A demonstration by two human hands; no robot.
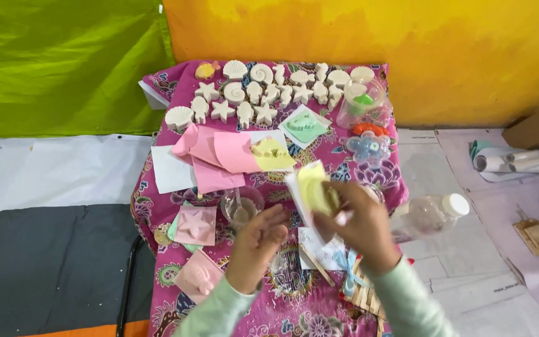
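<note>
My right hand [360, 224] holds a pale yellow piece on white paper [310, 190], lifted above a small table covered with a pink patterned cloth [294, 306]. My left hand [258, 243] hovers beside it with fingers slightly curled, holding nothing, just right of a small clear cup [242, 205] with a stick in whitish liquid. Rows of white plaster shells and stars [263, 90] lie at the table's far end. Pink and yellow paper sheets [229, 153] lie in the middle.
A pink star mould [196, 224] and another pink mould [198, 274] lie at the left. A clear plastic bottle with a white cap [432, 213] lies at the right edge. A clear jar [362, 100] and a green mould [305, 125] stand further back. Wooden sticks [366, 293] lie nearby.
</note>
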